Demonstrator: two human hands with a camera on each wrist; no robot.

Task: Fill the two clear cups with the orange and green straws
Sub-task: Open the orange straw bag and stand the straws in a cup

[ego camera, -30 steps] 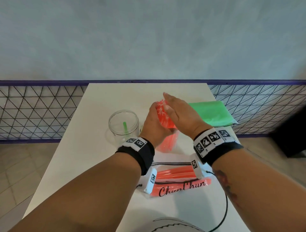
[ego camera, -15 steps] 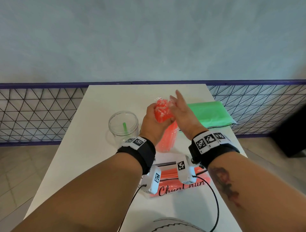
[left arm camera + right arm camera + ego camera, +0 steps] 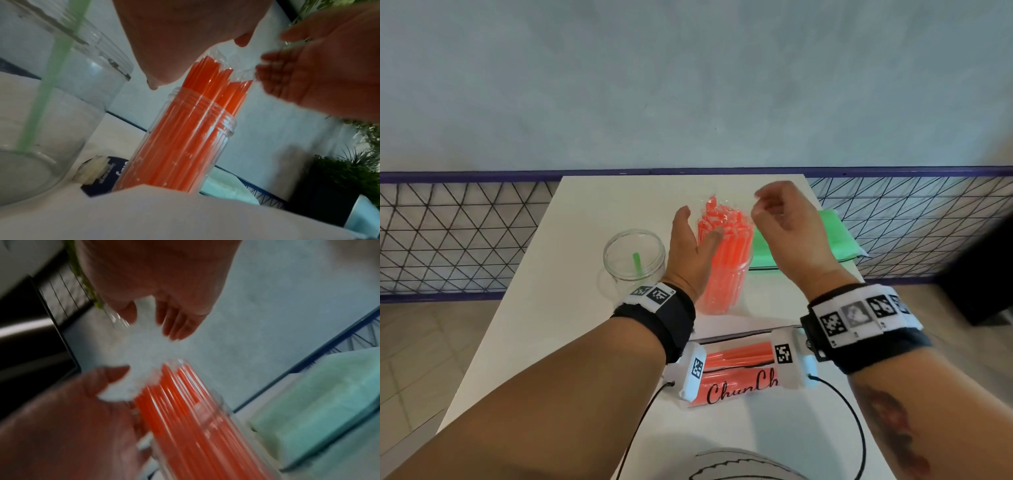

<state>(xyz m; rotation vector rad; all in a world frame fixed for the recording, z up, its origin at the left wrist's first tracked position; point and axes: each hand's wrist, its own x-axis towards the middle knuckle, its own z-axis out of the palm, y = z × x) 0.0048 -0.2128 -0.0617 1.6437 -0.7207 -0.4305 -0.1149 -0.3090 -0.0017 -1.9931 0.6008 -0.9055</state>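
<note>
A white table (image 3: 524,308) stands against a plain pale grey wall (image 3: 688,85). Along the foot of the wall runs a purple rail (image 3: 465,176), and under it there is a black wire mesh (image 3: 448,240) in a pattern of triangles, on both sides of the table. The floor (image 3: 421,342) has light beige tiles. At the right edge stands a dark object (image 3: 976,274), and a green plant (image 3: 349,175) is near it. The light is soft and even.

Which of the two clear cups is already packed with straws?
The cup between the hands, crammed with orange straws. The other cup, left of it, holds just one green straw.
</note>
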